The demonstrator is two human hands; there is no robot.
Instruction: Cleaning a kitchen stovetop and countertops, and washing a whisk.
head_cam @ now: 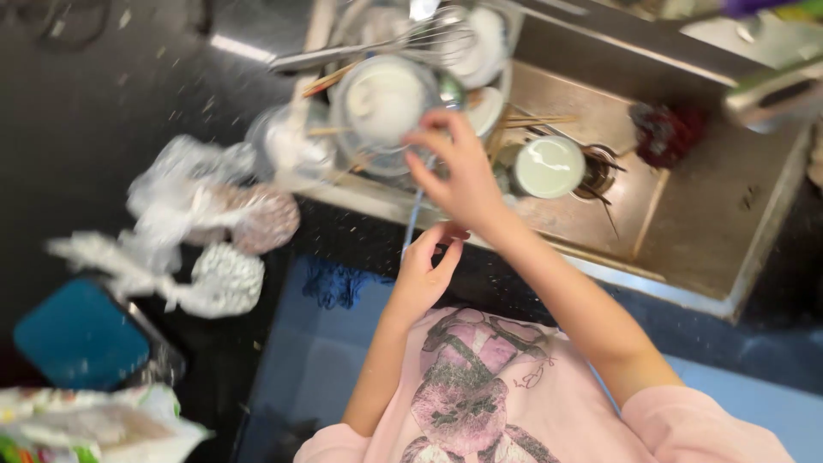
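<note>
My right hand [459,176] reaches over the front rim of the steel sink [703,257], fingers spread around a thin long-handled metal utensil [414,219] that slants down toward me. Its upper end lies by a white bowl [381,103] nested in a glass bowl amid stacked dishes. My left hand [424,274] is just below, fingers loosely curved beside the handle's lower end and close to my right wrist. The frame is blurred, so the exact grip is unclear. I wear a pink printed shirt.
A wire whisk [429,39], chopsticks and plates pile at the sink's left. A round white lid or cup [549,167] and a dark red scrubber [664,133] lie in the basin. Crumpled plastic bags [197,223], a teal container [81,334] and a food packet [86,429] sit on the black counter.
</note>
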